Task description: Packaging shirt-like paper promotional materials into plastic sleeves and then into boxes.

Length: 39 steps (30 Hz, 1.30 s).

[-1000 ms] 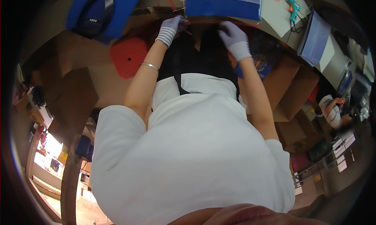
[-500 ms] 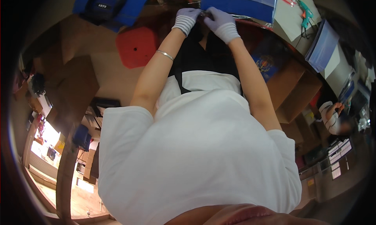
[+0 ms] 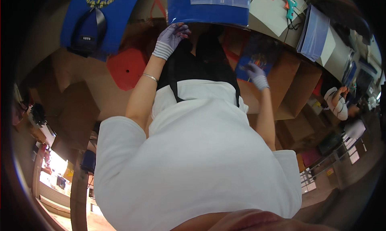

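Note:
A blue board in clear plastic wrap [image 3: 208, 17], with a paler printed sheet on it, lies at the table's near edge. My left hand [image 3: 170, 38], in a light purple glove with a striped cuff, is just below its lower left corner. The fingers are loosely bent and apart, with nothing visible in them; contact with the wrap is unclear. My right hand [image 3: 255, 73], gloved alike and slightly blurred, is lower and to the right, over a blue panel with a crest [image 3: 259, 54]. Its fingers look apart, and I see nothing held.
A black banded object [image 3: 86, 38] rests on another crested blue panel [image 3: 106, 20] at the left. A teal glue gun [image 3: 290, 6] and stacked blue sheets [image 3: 313, 34] are on the table. Below are a red stool [image 3: 129, 68] and open cardboard box [image 3: 299, 88]. Another person [image 3: 337, 102] is far right.
My hands, together at the wrapped board's edge before, have parted. My right hand has swung down and right toward the crested panel; the left stays near the edge. The whole view has shifted.

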Each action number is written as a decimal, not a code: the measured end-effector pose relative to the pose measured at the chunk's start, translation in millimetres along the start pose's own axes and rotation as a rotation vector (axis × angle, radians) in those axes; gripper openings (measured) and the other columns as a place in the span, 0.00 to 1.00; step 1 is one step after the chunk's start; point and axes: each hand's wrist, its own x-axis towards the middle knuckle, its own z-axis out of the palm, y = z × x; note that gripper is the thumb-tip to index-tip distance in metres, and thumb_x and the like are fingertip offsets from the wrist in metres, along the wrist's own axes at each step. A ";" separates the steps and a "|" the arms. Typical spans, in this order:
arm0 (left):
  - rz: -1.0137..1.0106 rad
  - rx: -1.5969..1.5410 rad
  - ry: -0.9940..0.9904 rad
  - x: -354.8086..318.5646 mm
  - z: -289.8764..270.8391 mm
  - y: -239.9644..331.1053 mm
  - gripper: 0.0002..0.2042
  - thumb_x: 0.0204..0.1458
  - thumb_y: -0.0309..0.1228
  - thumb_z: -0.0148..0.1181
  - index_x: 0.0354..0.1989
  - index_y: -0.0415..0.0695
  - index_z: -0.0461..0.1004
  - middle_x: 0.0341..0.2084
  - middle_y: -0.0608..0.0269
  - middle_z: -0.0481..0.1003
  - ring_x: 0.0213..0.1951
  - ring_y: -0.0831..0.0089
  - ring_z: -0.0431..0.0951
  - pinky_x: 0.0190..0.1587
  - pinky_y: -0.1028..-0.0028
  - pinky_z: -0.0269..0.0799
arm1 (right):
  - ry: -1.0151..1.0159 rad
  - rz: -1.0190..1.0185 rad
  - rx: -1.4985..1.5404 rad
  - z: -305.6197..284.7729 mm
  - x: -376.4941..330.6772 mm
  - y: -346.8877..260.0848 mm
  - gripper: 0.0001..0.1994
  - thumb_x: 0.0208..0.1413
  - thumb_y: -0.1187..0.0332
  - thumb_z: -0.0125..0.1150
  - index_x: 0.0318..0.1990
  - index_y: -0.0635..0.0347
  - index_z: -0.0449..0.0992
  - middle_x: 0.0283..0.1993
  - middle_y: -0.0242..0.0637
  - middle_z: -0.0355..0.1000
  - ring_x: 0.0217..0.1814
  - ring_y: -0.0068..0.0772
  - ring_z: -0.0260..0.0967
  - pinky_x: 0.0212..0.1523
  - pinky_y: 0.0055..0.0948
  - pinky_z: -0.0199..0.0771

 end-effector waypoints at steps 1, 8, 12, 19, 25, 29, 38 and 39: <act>0.024 -0.207 0.097 2.5 12.1 3.1 0.20 0.57 0.40 0.39 0.45 0.34 0.64 0.44 0.45 0.67 0.46 0.57 0.68 0.46 0.63 0.66 | -0.009 -0.102 0.022 15.2 14.4 -43.8 0.14 0.47 0.68 0.55 0.43 0.57 0.71 0.40 0.44 0.72 0.42 0.38 0.70 0.43 0.27 0.68; 0.254 -0.482 0.082 2.9 35.7 39.0 0.26 0.57 0.45 0.31 0.51 0.33 0.57 0.55 0.37 0.54 0.57 0.44 0.54 0.59 0.50 0.51 | -0.235 -0.036 0.930 -12.1 141.4 -178.2 0.11 0.50 0.75 0.45 0.41 0.65 0.69 0.34 0.43 0.74 0.30 0.33 0.74 0.25 0.20 0.69; 0.439 -0.178 0.199 10.7 18.1 66.1 0.22 0.57 0.41 0.33 0.51 0.35 0.58 0.54 0.41 0.57 0.55 0.46 0.59 0.56 0.52 0.57 | 0.158 0.174 0.683 -85.0 178.8 -123.3 0.10 0.52 0.73 0.43 0.39 0.67 0.68 0.33 0.49 0.73 0.26 0.36 0.73 0.25 0.27 0.71; 0.367 0.015 0.377 18.9 23.3 65.6 0.18 0.57 0.36 0.39 0.50 0.37 0.60 0.52 0.45 0.62 0.52 0.52 0.64 0.52 0.58 0.63 | 0.623 -0.027 -0.031 -104.4 180.9 -237.7 0.19 0.47 0.61 0.54 0.45 0.62 0.68 0.36 0.50 0.71 0.38 0.41 0.69 0.41 0.31 0.67; 0.310 0.220 0.177 13.9 3.5 74.5 0.20 0.55 0.35 0.41 0.53 0.38 0.56 0.55 0.43 0.57 0.55 0.49 0.60 0.55 0.55 0.57 | 0.698 -0.456 0.195 -126.7 -3.9 -251.2 0.15 0.47 0.65 0.54 0.42 0.62 0.70 0.35 0.48 0.71 0.36 0.42 0.69 0.37 0.30 0.69; 0.196 0.327 0.224 8.7 -17.6 97.3 0.18 0.54 0.30 0.43 0.52 0.36 0.59 0.47 0.45 0.65 0.47 0.54 0.68 0.50 0.58 0.64 | 0.459 -0.160 0.317 -173.8 -144.1 -150.3 0.14 0.48 0.75 0.52 0.44 0.65 0.70 0.31 0.42 0.72 0.32 0.29 0.71 0.35 0.21 0.69; 0.194 1.350 -0.240 -6.4 114.0 88.3 0.27 0.43 0.19 0.50 0.57 0.37 0.56 0.49 0.58 0.66 0.46 0.73 0.70 0.45 0.78 0.67 | -0.157 0.383 -0.913 -151.7 -126.3 47.0 0.08 0.45 0.65 0.52 0.30 0.52 0.78 0.34 0.43 0.73 0.38 0.42 0.71 0.38 0.35 0.71; 0.279 1.449 -0.285 -7.7 128.9 86.5 0.27 0.43 0.20 0.52 0.56 0.38 0.56 0.50 0.56 0.65 0.49 0.70 0.68 0.48 0.75 0.64 | -0.148 0.277 -1.050 -133.2 -85.3 74.4 0.08 0.45 0.67 0.51 0.28 0.55 0.78 0.33 0.43 0.73 0.37 0.41 0.72 0.35 0.35 0.72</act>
